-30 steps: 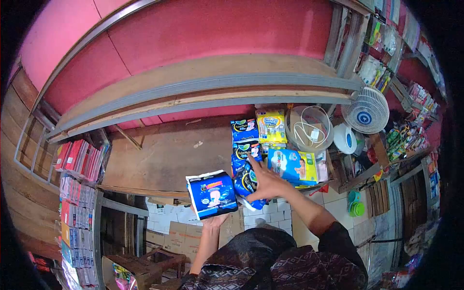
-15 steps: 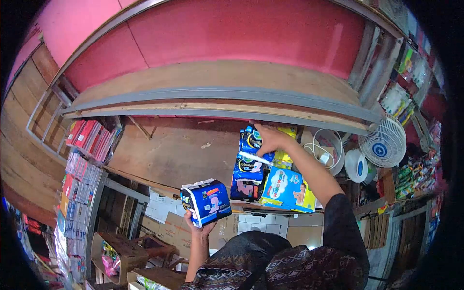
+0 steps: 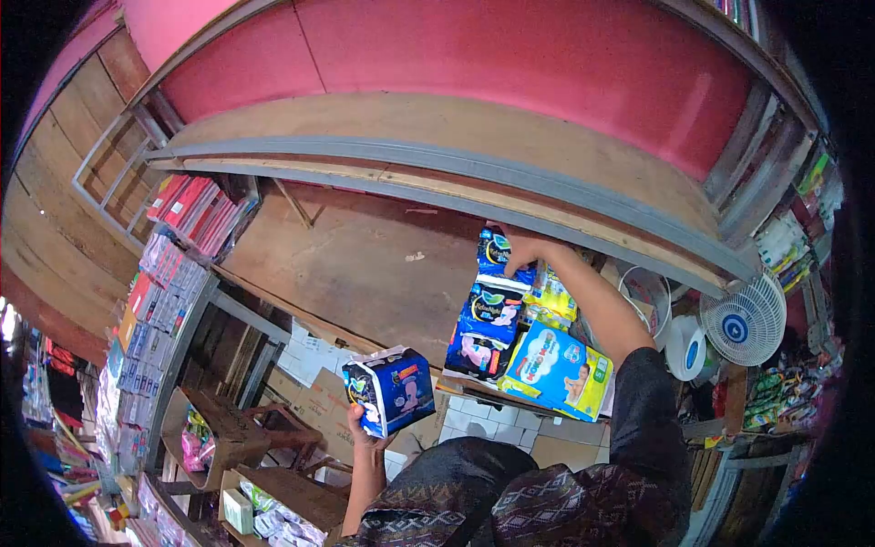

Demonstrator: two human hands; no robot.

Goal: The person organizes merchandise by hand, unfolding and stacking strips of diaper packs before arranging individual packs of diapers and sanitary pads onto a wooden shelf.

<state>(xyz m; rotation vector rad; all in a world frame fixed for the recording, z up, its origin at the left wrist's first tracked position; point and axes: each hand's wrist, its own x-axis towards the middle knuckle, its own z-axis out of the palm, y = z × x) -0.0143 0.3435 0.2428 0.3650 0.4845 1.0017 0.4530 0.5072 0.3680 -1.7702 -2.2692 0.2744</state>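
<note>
My left hand [image 3: 366, 432] holds up a dark blue pad package [image 3: 392, 390] from below, in front of the lower shelf. Further right, my right hand [image 3: 524, 251] grips the rearmost blue package [image 3: 493, 250] in a row on the lower shelf, partly under the upper shelf's edge. Closer to me in that row are another blue package [image 3: 493, 311] and a blue-and-pink one [image 3: 478, 354]. Beside the row lie a light blue diaper pack [image 3: 551, 365] and yellow packs [image 3: 552, 297].
Grey metal edging [image 3: 437, 164] runs along the upper shelf. Stacked boxes [image 3: 169, 296] stand at the left. A white fan [image 3: 743, 321] and a bucket [image 3: 645, 294] are at the right. Open cartons [image 3: 273, 506] sit at lower left.
The view has shifted and tilted. My right hand has stayed at the rear of the row, where the rear package now sits further back from the one before it. My left hand still holds its package.
</note>
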